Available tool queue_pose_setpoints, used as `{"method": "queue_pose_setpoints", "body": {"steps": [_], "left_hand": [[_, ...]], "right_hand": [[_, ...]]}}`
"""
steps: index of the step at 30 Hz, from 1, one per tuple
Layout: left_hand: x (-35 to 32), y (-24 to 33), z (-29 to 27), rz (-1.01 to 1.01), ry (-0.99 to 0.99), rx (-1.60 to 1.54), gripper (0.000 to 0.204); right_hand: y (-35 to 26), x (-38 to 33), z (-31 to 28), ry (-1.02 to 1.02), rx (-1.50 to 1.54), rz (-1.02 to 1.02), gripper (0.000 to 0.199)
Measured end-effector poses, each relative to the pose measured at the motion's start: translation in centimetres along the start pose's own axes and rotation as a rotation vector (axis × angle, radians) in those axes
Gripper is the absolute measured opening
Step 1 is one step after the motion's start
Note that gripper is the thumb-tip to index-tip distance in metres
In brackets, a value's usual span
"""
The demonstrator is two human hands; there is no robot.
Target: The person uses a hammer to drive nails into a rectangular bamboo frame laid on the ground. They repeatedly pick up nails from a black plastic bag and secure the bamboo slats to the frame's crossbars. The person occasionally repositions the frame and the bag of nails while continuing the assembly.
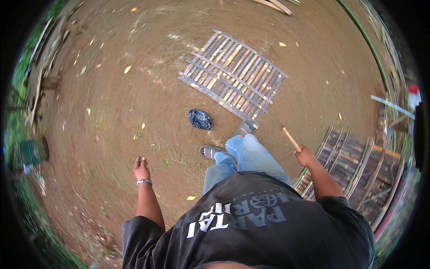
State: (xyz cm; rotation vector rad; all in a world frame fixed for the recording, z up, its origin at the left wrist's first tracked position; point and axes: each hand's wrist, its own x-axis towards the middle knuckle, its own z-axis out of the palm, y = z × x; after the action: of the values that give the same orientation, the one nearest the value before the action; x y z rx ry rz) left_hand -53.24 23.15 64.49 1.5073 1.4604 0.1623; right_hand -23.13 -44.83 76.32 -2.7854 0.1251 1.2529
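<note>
Out to our right, the wooden-handled tool (292,140) sits in our right hand (305,155), closed round the handle's near end, a sound hold, since it looks stiff and probably heavier at its far tip. Our left hand (141,170) hangs well apart, fingers curled, perhaps empty, we cannot tell; ahead lie a black plastic bag (199,119) and a slatted panel (238,66)

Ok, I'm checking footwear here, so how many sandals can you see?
2, both worn: the left sandal is below the black plastic bag in the picture; the right sandal is by the slatted bamboo panel's near corner.
</note>
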Motion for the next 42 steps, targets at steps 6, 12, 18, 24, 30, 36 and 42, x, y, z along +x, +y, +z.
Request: {"method": "queue_pose_setpoints", "body": {"steps": [6,12,18,24,30,36,42], "left_hand": [[-4.2,1.8,5.4,0.319,-0.581,0.723,0.050],[-9.1,11.0,2.4,0.205,-0.824,1.059,0.033],[0.8,13.4,-0.6,0.072,-0.188,0.730,0.034],[4.4,19.9,7.9,0.459,-0.191,0.923,0.021],[11.2,21.4,9.8,0.708,-0.603,0.871,0.078],[32.5,19.8,3.1,0.929,-0.931,1.099,0.073],[43.6,15.7,-10.5,0.546,-0.540,1.367,0.054]], "right_hand": [[15.7,2.2,12.9,0.038,-0.120,0.130,0.033],[16.8,3.5,18.7,-0.226,0.239,0.413,0.030],[6.8,3.3,13.5,-0.125,0.589,0.627,0.045],[-0.2,4.1,10.6,-0.094,0.353,0.323,0.058],[-13.3,0.3,7.8,-0.030,0.485,0.347,0.055],[-21.5,-2.6,17.7,-0.190,0.587,0.479,0.045],[-28.1,-7.8,20.9,-0.283,0.380,0.369,0.051]]}}
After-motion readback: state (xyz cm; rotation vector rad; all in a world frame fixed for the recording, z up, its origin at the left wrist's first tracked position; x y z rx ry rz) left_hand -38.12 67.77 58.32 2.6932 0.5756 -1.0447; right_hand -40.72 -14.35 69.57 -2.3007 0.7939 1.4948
